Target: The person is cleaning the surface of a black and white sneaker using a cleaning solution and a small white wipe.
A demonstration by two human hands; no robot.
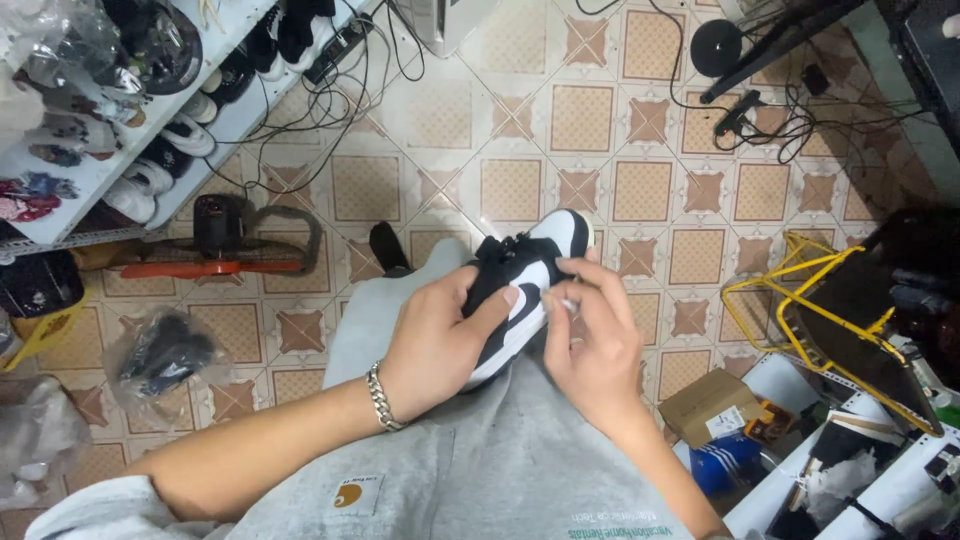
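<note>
A black and white sneaker (535,262) rests on my lap, toe pointing away from me. My left hand (438,340) wraps around its side and grips it, thumb lying across the white panel; a silver chain bracelet (381,397) circles that wrist. My right hand (592,345) is at the shoe's right side, fingertips pinched on something small and pale against the shoe; what it is I cannot tell. I wear grey trousers (500,440) and a grey top.
A white shoe rack (120,130) with several pairs stands at the left, cables (330,90) trailing over the tiled floor. An orange-handled tool (215,265) and bagged shoes (160,352) lie left. A yellow wire frame (800,300), a cardboard box (705,405) and shelves crowd the right.
</note>
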